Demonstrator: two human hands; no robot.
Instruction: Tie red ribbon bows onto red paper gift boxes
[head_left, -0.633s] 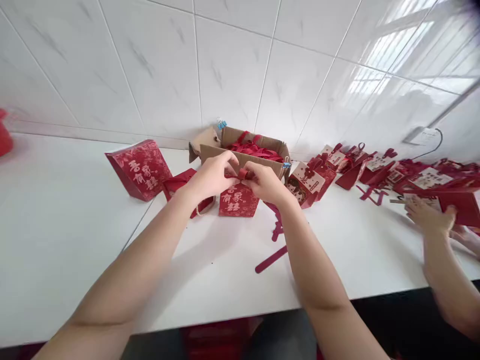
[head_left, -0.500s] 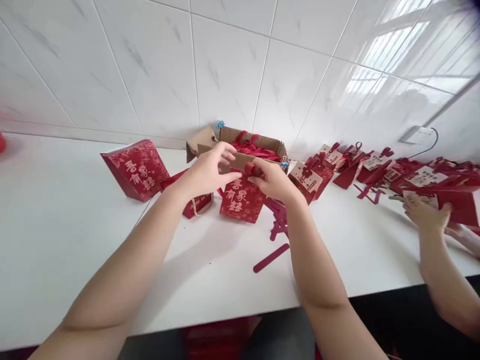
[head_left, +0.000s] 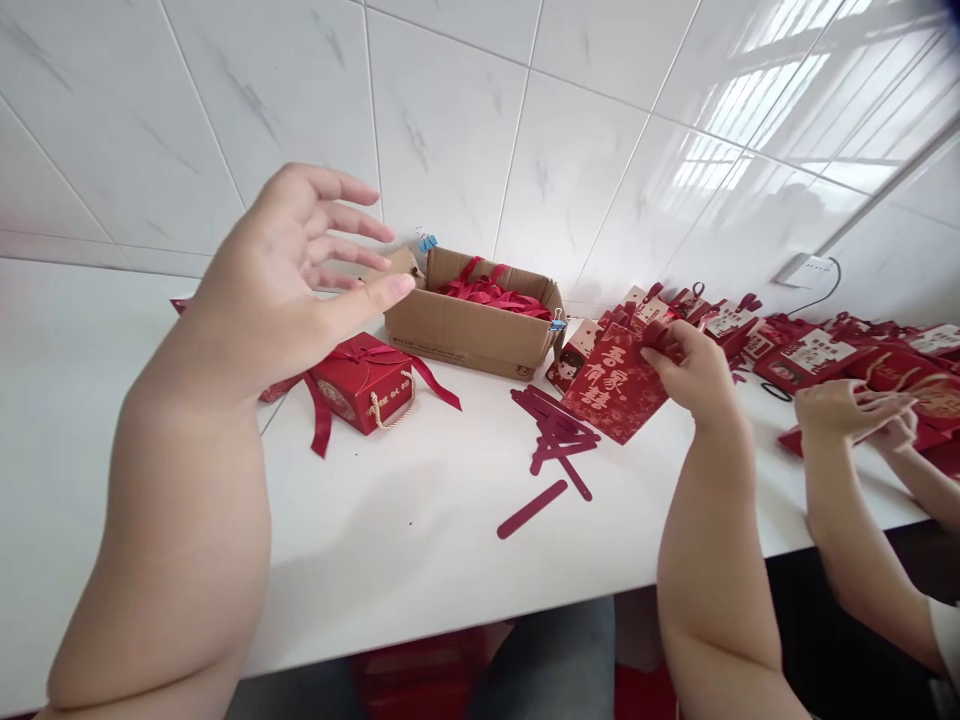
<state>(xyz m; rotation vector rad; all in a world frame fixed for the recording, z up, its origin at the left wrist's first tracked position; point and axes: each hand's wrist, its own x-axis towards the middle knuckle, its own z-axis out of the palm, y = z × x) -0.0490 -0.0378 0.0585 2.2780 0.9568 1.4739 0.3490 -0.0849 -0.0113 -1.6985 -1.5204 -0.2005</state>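
My right hand [head_left: 694, 370] pinches the dark red loop at the top of a red gift bag [head_left: 619, 385] with pale Chinese characters, above the table's right part. My left hand [head_left: 285, 270] is raised in the air, fingers apart, with nothing in it. Below and right of it sits a small red gift box [head_left: 367, 385] with a ribbon bow and a twisted cord handle. Behind my left hand another red bag is mostly hidden. Purple-red strips [head_left: 555, 430] lie in a loose pile, with a single strip [head_left: 532, 510] nearer the front edge.
An open cardboard box [head_left: 472, 335] full of red ribbons [head_left: 499, 290] stands near the tiled wall, with blue binder clips [head_left: 427, 240] on it. Many red bags [head_left: 817, 360] crowd the right side. A co-worker's hands [head_left: 840, 410] are among them. A socket [head_left: 802, 270] sits on the wall.
My right hand has carried the red bag rightward, away from the front of the cardboard box. My left hand has come away from the bag and moved left and up. The co-worker's hands have shifted.
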